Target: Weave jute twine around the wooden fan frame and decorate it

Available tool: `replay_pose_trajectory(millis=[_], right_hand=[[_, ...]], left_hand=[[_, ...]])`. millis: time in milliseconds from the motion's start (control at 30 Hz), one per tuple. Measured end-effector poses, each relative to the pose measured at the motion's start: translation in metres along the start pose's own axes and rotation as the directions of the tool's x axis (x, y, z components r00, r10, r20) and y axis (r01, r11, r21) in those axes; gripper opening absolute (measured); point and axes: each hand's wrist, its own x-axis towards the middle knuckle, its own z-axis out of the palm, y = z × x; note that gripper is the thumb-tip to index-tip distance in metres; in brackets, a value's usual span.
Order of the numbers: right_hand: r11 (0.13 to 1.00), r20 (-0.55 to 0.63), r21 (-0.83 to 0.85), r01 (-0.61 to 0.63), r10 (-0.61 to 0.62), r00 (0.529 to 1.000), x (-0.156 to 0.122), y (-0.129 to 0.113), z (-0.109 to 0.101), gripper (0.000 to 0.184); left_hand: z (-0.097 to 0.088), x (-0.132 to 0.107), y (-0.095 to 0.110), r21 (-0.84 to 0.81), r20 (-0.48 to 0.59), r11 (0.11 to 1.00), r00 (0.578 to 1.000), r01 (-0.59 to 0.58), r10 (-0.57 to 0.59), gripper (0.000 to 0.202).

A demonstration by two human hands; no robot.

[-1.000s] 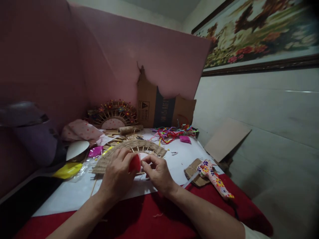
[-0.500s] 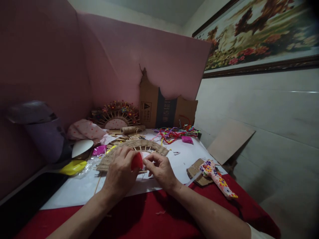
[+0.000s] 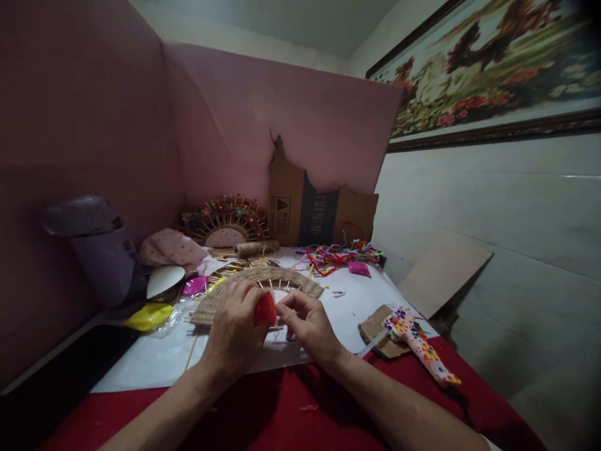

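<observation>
A person's left hand pinches a small red piece between thumb and fingers, its grip closed on it, just above a half-round woven fan frame of twine and thin wooden sticks. The right hand meets it from the other side, fingertips drawn together at the edge of the red piece; whether they actually grasp it or a stick beneath cannot be told. Both hands work over a white sheet spread on the worktop, whose near edge is covered in red cloth.

To the right lies a glue gun wrapped in flowered pattern, resting on a scrap of cardboard. Further back, a tangle of coloured pipe cleaners sits beside a small pink packet. A finished fan with coloured beads leans against the pink backboard, next to a torn cardboard box. A spool of twine lies in front of it. At left are a yellow packet, a white disc and a purple container. A framed landscape picture hangs on the wall at right.
</observation>
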Motion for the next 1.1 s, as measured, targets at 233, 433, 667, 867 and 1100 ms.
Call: replay_pose_trajectory(millis=[233,433,667,867,1100], right_hand=[[0.986,-0.022,-0.165,0.017,-0.020,1.000,-0.0039,-0.0042,0.0028,0.017],[0.940,-0.026,-0.332,0.073,-0.087,0.996,-0.0049,-0.0070,0.0032,0.016],[0.866,-0.022,-0.491,0.095,-0.121,0.992,-0.0056,-0.0009,0.0034,0.017],[0.880,-0.015,-0.457,0.132,-0.156,0.988,-0.0055,-0.0027,0.0029,0.023],[0.905,-0.020,-0.409,0.117,-0.138,0.990,-0.0053,-0.0024,0.0017,0.022]], left_hand=[[-0.0003,-0.0026,0.0041,0.004,0.044,1.000,0.999,0.027,-0.027,0.014],[0.0018,-0.0057,0.0057,0.027,0.077,0.999,0.996,0.033,-0.035,0.014],[0.0039,-0.0073,0.0082,0.140,0.095,0.989,0.994,0.040,-0.054,0.009],[0.0017,-0.0063,0.0100,0.218,0.086,0.975,0.994,0.048,-0.068,0.004],[0.0010,-0.0062,0.0096,0.198,0.077,0.979,0.995,0.053,-0.069,0.003]])
